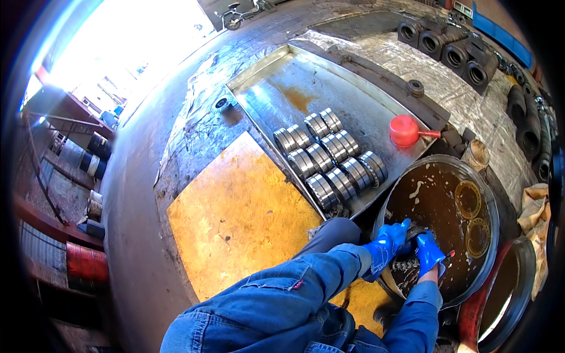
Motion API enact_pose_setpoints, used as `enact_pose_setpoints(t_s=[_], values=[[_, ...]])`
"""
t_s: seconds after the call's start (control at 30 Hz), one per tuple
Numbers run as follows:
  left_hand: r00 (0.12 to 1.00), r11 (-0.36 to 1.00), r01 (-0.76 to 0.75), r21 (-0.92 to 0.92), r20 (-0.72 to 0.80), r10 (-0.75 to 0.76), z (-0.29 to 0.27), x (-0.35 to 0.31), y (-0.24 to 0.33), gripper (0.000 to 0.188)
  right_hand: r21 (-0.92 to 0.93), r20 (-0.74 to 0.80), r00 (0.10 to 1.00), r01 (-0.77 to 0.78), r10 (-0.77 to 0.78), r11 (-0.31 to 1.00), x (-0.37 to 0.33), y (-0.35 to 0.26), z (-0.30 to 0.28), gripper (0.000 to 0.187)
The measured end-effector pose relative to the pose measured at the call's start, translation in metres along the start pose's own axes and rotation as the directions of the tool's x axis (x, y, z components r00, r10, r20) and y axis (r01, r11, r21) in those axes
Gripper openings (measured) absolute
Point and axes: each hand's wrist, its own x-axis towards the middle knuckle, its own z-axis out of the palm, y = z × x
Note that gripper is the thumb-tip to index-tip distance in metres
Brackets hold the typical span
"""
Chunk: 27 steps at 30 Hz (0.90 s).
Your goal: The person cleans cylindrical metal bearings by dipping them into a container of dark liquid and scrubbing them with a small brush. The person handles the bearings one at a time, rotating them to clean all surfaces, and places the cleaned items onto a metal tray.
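Both of my hands wear blue gloves and work over a round drum (492, 259) of brown liquid at the lower right. My left hand (387, 242) is closed on a dark metal ring (416, 230) at the drum's near left side. Close beside it, my right hand (428, 254) has its fingers curled down; what they grip is mostly hidden, and a small red tip (451, 253) shows past them. A dark, toothed-looking metal part (405, 266) lies below and between the hands. Two yellowish rings (468, 200) show in the liquid at the drum's right.
Left of the drum, a metal tray (365, 91) holds rows of shiny bearing rings (335, 147) and a red dipper (404, 130). A yellow board (235, 217) lies before the tray. A red-sided drum (479, 317) stands at right; large dark rings (453, 56) lie far right.
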Motion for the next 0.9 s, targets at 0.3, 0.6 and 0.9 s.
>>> enact_pose_setpoints(t_s=[0.3, 0.6, 0.9], values=[[0.998, 1.000, 0.007, 0.007, -0.057, -0.006, 0.035, 0.013, -0.021, 0.075, -0.445, -0.710, 0.656, -0.137, -0.256, 0.885, -0.057, 0.087, 0.044, 0.061], [1.000, 1.000, 0.009, 0.006, -0.005, -0.009, 0.015, -0.009, -0.024, 0.072, 0.123, -0.087, 0.996, 0.000, 0.010, 0.992, -0.080, -0.083, 0.090, 0.048], [0.998, 0.998, 0.055, -0.016, -0.034, -0.056, 0.028, -0.001, -0.026, 0.069, -0.563, -0.625, 0.779, -0.403, -0.053, 0.721, -0.066, 0.005, 0.055, 0.076]])
